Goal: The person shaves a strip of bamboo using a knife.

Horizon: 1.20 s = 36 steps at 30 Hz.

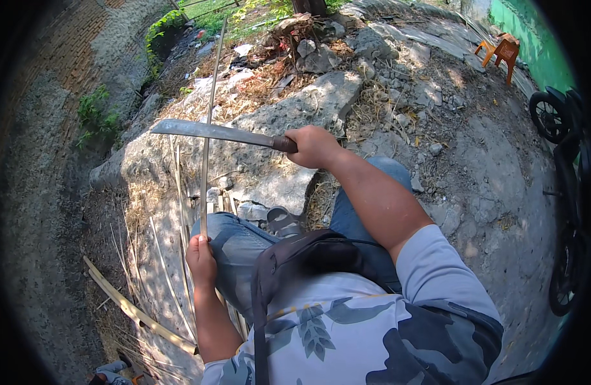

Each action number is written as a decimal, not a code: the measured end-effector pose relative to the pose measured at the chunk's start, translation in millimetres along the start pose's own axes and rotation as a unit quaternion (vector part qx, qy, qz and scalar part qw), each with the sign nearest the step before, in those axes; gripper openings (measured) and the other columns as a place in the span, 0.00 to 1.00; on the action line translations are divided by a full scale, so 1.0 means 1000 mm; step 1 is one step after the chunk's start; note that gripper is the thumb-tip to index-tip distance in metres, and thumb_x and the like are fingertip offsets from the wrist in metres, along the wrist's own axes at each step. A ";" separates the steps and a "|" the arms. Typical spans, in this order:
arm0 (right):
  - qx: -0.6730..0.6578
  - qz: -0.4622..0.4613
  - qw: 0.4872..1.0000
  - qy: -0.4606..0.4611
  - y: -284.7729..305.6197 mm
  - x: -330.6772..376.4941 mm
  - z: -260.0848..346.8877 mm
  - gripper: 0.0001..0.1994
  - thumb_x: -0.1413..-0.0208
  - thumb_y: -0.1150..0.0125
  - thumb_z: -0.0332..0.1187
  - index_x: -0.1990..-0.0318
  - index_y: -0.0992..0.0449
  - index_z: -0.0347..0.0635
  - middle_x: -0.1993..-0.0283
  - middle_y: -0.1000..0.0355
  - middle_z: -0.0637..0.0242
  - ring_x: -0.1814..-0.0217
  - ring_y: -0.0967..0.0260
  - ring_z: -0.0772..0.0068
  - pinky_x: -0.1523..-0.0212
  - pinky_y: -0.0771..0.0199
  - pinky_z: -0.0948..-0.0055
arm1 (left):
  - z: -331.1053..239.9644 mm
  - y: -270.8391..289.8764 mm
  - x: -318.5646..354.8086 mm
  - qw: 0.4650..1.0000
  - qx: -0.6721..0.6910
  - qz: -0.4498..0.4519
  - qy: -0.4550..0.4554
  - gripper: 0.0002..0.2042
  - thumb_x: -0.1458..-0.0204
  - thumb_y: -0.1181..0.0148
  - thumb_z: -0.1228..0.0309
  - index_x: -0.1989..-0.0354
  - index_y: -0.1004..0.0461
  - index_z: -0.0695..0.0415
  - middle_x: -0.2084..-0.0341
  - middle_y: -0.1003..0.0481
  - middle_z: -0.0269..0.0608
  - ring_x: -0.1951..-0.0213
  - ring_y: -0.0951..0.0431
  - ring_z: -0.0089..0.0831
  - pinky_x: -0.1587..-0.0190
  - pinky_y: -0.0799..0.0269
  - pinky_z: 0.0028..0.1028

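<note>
Bamboo strip, thin and long, stands near upright, far tip aimed away toward rubbish heap; left hand fisted round lower end above knee. Machete lies crosswise, blade tip pointing left, edge meeting strip; right hand clenched on handle. Strip's top fades against debris. Split canes litter ground at left; motorcycle cut off at right rim.

Machete crosses bamboo strip ahead of knees; cut strips left on ground; motorcycle far right.

Grey leaf-print short-sleeved shirt, blue jeans, dark shoulder bag.
</note>
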State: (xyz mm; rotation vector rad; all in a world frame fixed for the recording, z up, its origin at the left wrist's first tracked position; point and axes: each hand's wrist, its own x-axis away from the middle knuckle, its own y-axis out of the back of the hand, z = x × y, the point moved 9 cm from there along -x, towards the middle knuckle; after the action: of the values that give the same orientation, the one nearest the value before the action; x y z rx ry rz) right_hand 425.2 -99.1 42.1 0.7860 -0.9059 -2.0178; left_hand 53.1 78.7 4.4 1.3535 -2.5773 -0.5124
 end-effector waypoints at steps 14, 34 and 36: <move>0.031 -0.006 0.999 -0.013 -0.004 0.002 -0.002 0.10 0.48 0.33 0.43 0.63 0.22 0.50 0.68 0.21 0.57 0.61 0.22 0.46 0.60 0.23 0.48 | -0.008 -0.007 -0.001 1.000 -0.028 0.010 0.007 0.13 0.29 0.51 0.66 0.65 0.26 0.59 0.80 0.36 0.24 0.78 0.40 0.13 0.75 0.45 0.20; 0.008 -0.030 0.999 0.016 0.005 0.001 0.005 0.11 0.52 0.32 0.39 0.62 0.21 0.50 0.68 0.21 0.56 0.61 0.21 0.46 0.59 0.21 0.50 | -0.002 -0.001 0.000 1.000 -0.023 -0.006 -0.018 0.12 0.29 0.49 0.66 0.65 0.25 0.59 0.82 0.36 0.23 0.78 0.40 0.12 0.75 0.45 0.19; 0.045 -0.019 0.997 0.066 0.003 0.005 0.023 0.10 0.52 0.33 0.39 0.63 0.21 0.50 0.68 0.21 0.57 0.62 0.21 0.47 0.61 0.21 0.50 | 0.000 0.000 0.000 1.000 -0.022 -0.009 -0.012 0.12 0.29 0.49 0.66 0.65 0.25 0.58 0.82 0.36 0.23 0.78 0.40 0.12 0.75 0.45 0.19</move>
State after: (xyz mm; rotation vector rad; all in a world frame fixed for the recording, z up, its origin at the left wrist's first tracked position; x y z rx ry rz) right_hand 406.1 -96.7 56.0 0.9802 -0.9166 -1.9441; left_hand 53.0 78.8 4.6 1.3654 -2.5601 -0.5889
